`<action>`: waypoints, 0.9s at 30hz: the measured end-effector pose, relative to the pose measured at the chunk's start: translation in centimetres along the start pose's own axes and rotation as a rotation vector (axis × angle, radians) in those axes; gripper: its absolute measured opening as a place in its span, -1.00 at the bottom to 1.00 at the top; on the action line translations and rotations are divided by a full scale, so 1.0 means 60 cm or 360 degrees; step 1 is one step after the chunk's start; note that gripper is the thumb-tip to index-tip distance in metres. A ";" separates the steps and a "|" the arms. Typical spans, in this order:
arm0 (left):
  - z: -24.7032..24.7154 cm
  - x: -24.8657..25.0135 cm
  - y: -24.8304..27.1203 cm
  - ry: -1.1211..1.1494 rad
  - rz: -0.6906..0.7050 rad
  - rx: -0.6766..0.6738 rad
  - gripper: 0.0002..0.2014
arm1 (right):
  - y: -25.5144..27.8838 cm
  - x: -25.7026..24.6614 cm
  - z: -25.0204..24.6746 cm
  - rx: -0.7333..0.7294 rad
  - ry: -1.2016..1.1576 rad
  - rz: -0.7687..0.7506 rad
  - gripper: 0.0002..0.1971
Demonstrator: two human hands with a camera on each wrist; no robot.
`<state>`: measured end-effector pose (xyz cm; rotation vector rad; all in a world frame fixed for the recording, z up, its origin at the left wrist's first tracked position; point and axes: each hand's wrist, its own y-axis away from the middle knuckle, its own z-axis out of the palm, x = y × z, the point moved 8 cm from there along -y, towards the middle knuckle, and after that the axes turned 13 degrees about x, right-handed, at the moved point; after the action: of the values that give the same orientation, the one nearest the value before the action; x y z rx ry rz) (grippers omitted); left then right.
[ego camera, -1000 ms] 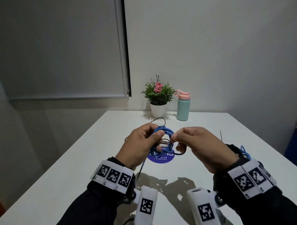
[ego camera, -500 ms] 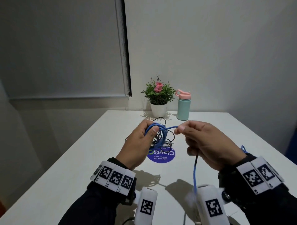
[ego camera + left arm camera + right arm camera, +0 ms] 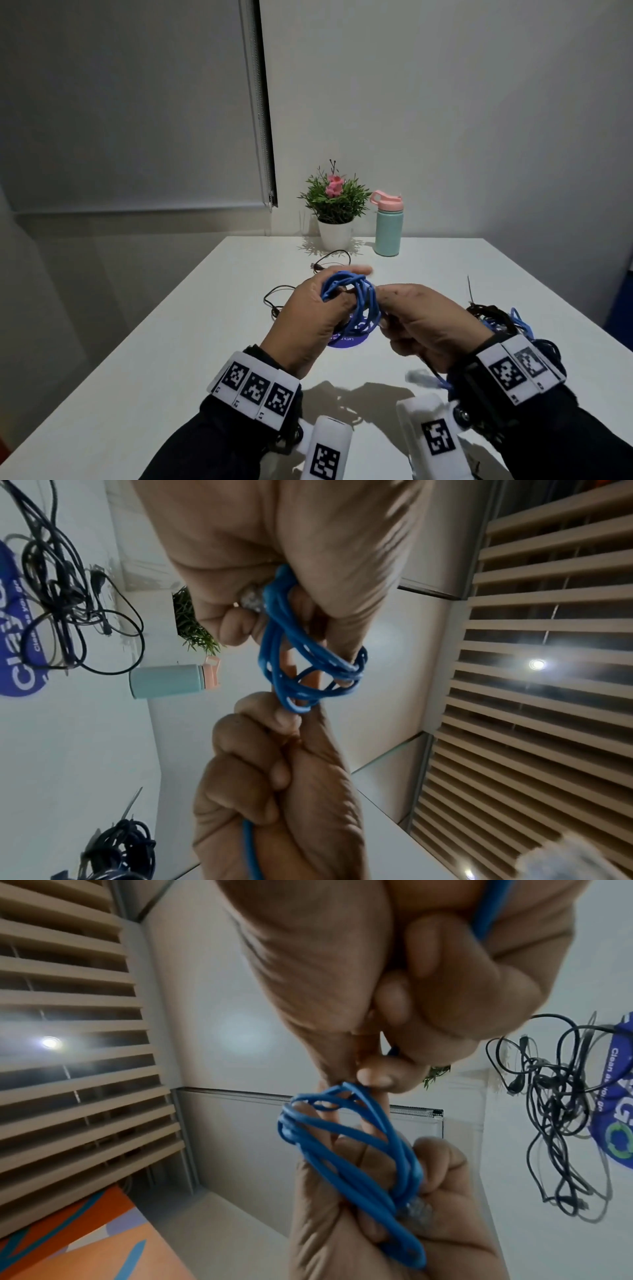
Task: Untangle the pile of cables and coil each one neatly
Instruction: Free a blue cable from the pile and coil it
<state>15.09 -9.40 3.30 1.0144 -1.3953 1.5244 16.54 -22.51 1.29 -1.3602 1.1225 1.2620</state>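
A blue cable is wound in several loops around the fingers of my left hand, held above the table. In the left wrist view the blue cable loops between thumb and fingers, its metal plug tucked against them. My right hand pinches the loose strand beside the coil; the blue cable tail runs through its curled fingers. A tangle of thin black cables lies on the table beyond the hands, black cables partly over a round blue sticker.
A potted plant and a teal bottle with pink lid stand at the far table edge. A dark coiled bundle lies at the right behind my right wrist. The white table extends to the left.
The right hand drew a blue strand out to the right, then came back in against the left hand, laying another loop on the coil.
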 end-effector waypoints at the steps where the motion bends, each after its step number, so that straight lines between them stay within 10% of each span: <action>1: 0.000 0.002 0.000 -0.0023 0.0021 0.0002 -0.78 | 0.000 -0.001 -0.001 -0.0018 0.0020 -0.0006 -0.72; 13: -0.078 -0.028 -0.028 -0.0222 -0.0086 0.0670 -0.81 | 0.040 -0.133 -0.147 0.1106 -0.0279 -0.0877 -0.98; 19: -0.059 -0.047 -0.023 0.0257 -0.0389 0.0543 -0.85 | 0.091 -0.165 0.000 0.0134 0.0405 -0.1061 -0.83; 27: -0.019 -0.012 -0.005 0.0708 -0.0509 0.0275 -0.83 | 0.068 -0.130 0.019 0.0480 0.1341 -0.1256 -0.71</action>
<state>15.55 -8.28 2.67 0.8797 -0.7652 1.5259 11.92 -21.79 8.85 -1.8736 1.0537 -0.0810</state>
